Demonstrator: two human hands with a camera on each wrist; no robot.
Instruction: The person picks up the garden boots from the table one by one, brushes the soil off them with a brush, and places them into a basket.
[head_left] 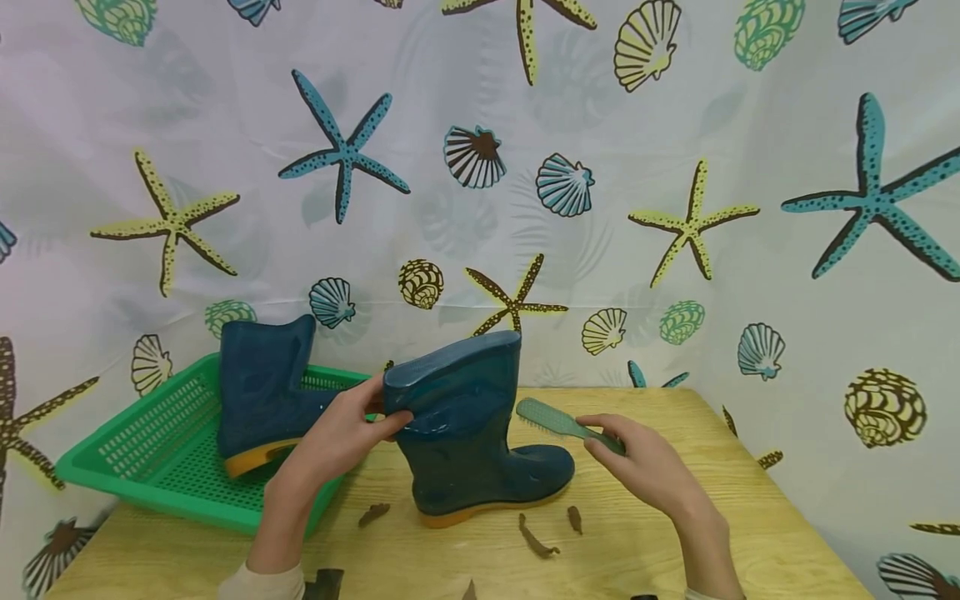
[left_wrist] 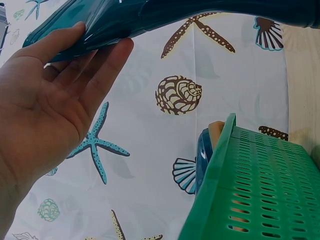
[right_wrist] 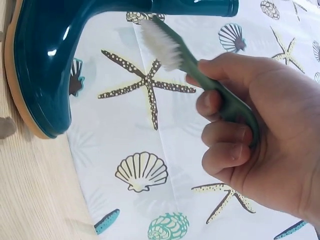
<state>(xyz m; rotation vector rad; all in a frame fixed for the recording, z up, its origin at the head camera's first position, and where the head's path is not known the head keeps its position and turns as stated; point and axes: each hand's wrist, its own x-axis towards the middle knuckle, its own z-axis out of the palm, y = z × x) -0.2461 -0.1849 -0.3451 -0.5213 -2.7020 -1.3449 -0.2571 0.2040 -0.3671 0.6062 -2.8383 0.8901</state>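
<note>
A glossy dark blue rubber boot (head_left: pixel 468 450) with a tan sole stands on the table, its toe to the right. My left hand (head_left: pixel 341 433) pinches the top of its shaft at the left side, thumb outside; in the left wrist view the fingers (left_wrist: pixel 112 67) reach behind the shaft. My right hand (head_left: pixel 648 462) grips a green scrubbing brush (head_left: pixel 558 418) by its handle, just right of the boot and apart from it. White bristles show in the right wrist view, where the fingers (right_wrist: pixel 227 134) curl round the handle.
At the left sits a green plastic basket (head_left: pixel 180 514) with a second blue boot (head_left: pixel 258 392) in it. Brown scraps, among them a curved one (head_left: pixel 536 540), lie on the wooden table (head_left: pixel 637 550) before the boot. A curtain (head_left: pixel 480 225) printed with starfish and shells hangs behind.
</note>
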